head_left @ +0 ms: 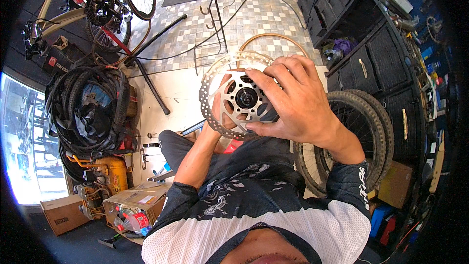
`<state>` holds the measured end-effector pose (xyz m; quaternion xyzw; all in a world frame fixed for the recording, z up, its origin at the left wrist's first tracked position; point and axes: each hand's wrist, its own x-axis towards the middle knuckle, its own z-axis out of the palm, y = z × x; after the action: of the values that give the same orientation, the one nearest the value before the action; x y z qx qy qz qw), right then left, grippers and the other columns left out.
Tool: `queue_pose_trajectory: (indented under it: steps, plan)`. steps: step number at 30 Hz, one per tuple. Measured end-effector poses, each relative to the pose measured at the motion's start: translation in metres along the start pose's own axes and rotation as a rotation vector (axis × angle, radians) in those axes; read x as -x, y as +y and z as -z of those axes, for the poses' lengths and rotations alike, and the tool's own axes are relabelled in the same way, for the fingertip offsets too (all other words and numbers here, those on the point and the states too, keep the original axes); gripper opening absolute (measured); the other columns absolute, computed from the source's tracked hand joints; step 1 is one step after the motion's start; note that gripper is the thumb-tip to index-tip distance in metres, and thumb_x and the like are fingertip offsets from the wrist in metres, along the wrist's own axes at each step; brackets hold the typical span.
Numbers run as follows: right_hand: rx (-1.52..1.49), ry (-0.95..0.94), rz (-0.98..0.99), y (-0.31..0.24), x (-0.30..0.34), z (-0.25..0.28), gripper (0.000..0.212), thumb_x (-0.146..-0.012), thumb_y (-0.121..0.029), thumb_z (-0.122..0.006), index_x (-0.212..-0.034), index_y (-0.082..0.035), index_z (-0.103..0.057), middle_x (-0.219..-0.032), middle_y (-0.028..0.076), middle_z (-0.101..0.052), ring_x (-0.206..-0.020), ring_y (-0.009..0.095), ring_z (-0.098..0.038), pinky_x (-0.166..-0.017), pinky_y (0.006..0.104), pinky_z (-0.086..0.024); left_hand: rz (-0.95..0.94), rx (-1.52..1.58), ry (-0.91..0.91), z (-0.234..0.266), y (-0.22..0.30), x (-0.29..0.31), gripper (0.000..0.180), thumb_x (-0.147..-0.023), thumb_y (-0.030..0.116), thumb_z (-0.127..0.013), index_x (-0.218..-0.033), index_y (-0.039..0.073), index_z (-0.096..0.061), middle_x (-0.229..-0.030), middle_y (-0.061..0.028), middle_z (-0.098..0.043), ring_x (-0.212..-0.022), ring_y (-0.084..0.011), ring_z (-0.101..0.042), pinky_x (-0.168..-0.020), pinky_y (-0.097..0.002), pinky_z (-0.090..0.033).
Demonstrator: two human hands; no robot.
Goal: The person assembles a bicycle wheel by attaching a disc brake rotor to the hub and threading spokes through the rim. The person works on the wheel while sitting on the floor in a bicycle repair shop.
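A large silver brake rotor (234, 99) with a perforated outer ring is held up in front of my chest, its face toward me. A round black hub end (246, 97) sits in its middle. My right hand (293, 100) grips the rotor's right side, the thumb at the lower edge and the fingers bent over the upper part. Behind the rotor is my left hand (226, 116), seen in part through the cut-outs; it supports the piece from the back. Most of its fingers are hidden.
Two bicycle wheels (376, 132) lean beside my right arm, near black drawers (361, 66). On the left are piled black tyres (88, 112), a yellow compressor (115, 172) and an open cardboard box (139, 198). A black stand leg (152, 88) crosses the tiled floor.
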<state>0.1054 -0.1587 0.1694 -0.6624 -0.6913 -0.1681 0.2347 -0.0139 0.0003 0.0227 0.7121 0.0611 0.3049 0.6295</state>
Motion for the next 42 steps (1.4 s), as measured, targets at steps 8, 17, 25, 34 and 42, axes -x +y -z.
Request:
queue_pose_trajectory:
  steps: [8, 17, 25, 34, 42]
  plan:
    - [-0.009, -0.001, -0.001, 0.0, 0.0, 0.0, 0.078, -0.061, -0.039, -0.089, -0.126, -0.005, -0.064, -0.105, 0.01, -0.061, -0.109, 0.03, -0.057, -0.102, 0.0474, -0.04, -0.097, -0.122, -0.042, 0.001, -0.003, -0.002, 0.051, -0.075, 0.039, -0.075, -0.115, 0.007, -0.072, -0.112, -0.0088, -0.074, -0.109, -0.0274, -0.067, -0.116, -0.0457, -0.038]
    - [-0.006, -0.004, 0.004, 0.0, 0.0, -0.001, 0.077, -0.063, -0.04, -0.088, -0.126, -0.005, -0.063, -0.105, 0.01, -0.061, -0.11, 0.03, -0.057, -0.102, 0.0475, -0.04, -0.135, -0.133, -0.004, 0.001, -0.009, 0.0, 0.072, -0.081, 0.065, -0.07, -0.119, 0.004, -0.069, -0.114, -0.0121, -0.073, -0.111, -0.0309, -0.066, -0.115, -0.0464, -0.038]
    - [-0.003, -0.005, 0.003, 0.001, 0.0, -0.003, 0.077, -0.063, -0.041, -0.088, -0.127, -0.004, -0.063, -0.106, 0.011, -0.061, -0.11, 0.03, -0.057, -0.102, 0.0476, -0.04, -0.133, -0.176, 0.001, 0.002, -0.005, -0.002, 0.067, -0.076, 0.056, -0.077, -0.119, 0.004, -0.069, -0.115, -0.0125, -0.073, -0.111, -0.0309, -0.066, -0.112, -0.0437, -0.042]
    - [0.001, -0.012, 0.008, 0.001, -0.001, -0.001, 0.079, -0.062, -0.04, -0.089, -0.127, -0.004, -0.063, -0.106, 0.01, -0.061, -0.109, 0.03, -0.057, -0.101, 0.0472, -0.041, 0.03, -0.03, -0.01, 0.0, -0.007, 0.0, 0.055, -0.074, 0.037, -0.08, -0.118, 0.007, -0.066, -0.116, -0.0096, -0.072, -0.113, -0.0272, -0.065, -0.114, -0.0442, -0.04]
    - [-0.001, -0.017, 0.008, 0.001, -0.001, -0.001, 0.079, -0.063, -0.041, -0.089, -0.127, -0.004, -0.063, -0.107, 0.011, -0.061, -0.11, 0.03, -0.057, -0.102, 0.0475, -0.04, 0.058, -0.185, -0.16, 0.016, -0.034, 0.004, 0.095, -0.073, 0.029, -0.087, -0.15, 0.009, -0.035, -0.14, -0.0086, -0.057, -0.128, -0.0203, -0.057, -0.107, -0.0372, -0.05]
